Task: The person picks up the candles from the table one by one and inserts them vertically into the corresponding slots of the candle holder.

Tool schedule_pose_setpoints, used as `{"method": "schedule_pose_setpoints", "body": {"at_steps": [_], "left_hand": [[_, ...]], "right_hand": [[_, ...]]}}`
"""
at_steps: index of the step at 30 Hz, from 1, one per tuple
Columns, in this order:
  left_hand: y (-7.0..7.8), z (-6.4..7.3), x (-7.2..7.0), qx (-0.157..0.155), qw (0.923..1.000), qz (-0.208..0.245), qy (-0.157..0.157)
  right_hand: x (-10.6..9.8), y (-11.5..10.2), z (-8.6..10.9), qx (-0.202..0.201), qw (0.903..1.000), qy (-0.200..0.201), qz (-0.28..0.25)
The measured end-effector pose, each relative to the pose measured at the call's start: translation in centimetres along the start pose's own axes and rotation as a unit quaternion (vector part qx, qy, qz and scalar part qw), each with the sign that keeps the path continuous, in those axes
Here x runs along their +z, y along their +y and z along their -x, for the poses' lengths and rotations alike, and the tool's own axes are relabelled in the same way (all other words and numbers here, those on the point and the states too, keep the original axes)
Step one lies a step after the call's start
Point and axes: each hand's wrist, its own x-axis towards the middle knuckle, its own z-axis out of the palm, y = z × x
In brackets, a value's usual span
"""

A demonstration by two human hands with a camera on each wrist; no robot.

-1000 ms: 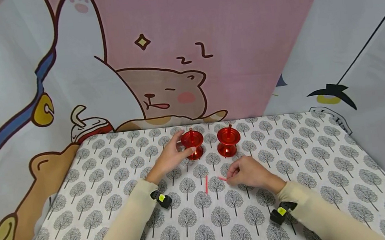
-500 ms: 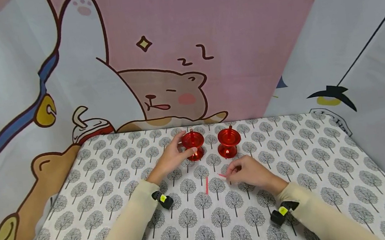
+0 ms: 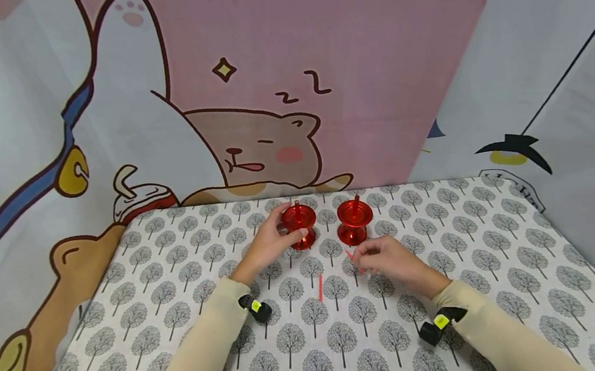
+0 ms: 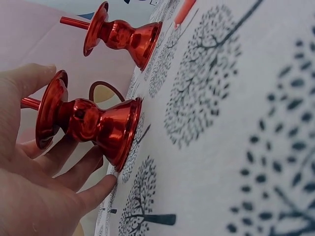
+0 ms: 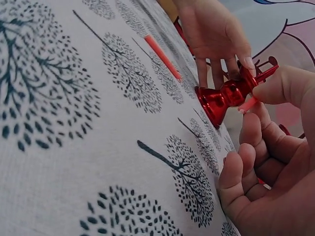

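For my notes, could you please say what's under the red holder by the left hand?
Tree-print cloth shows around the red holder; its base covers whatever lies beneath.

- Left red holder (image 3: 299,217): looks like metal, high gloss, smooth, mirror-like highlights on stem and base.
- Right red holder (image 3: 355,215): same shiny metallic finish from where I stand.
- Loose red stick (image 3: 321,287): smooth, fairly matt; wax or plastic, can't tell.
- Held red stick (image 3: 349,255): smooth too, material unclear.
- Worktop cover (image 3: 302,319): woven cloth, matt, fine visible weave, printed.
- Backdrop (image 3: 373,79): printed cloth, matt, soft creases.
- Sleeves (image 3: 197,350): matt soft fabric.
- Wrist cameras (image 3: 432,333): black, plastic-looking casing.
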Motion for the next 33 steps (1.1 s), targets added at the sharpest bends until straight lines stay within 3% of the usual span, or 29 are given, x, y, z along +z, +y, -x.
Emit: {"method": "schedule_pose_setpoints", "body": {"at_steps": [8, 15, 26, 33], "left_hand": [[-0.2, 0.0, 0.1, -0.012, 0.9999, 0.012, 0.001], [-0.4, 0.1, 0.0, -0.013, 0.9996, 0.023, -0.005], [-0.3, 0.9, 0.0, 0.022, 0.9995, 0.014, -0.02], [0.0, 1.6, 0.2, 0.008, 0.9998, -0.004, -0.02]], "right_hand": [[-0.2, -0.1, 0.0, 0.0, 0.9994, 0.003, -0.034], [-0.2, -0.6, 0.2, -0.024, 0.9981, -0.003, -0.056], [-0.7, -0.7, 0.1, -0.109, 0.9873, -0.044, -0.107], [-0.7, -1.4, 0.4, -0.131, 0.9834, -0.055, -0.113]]}}
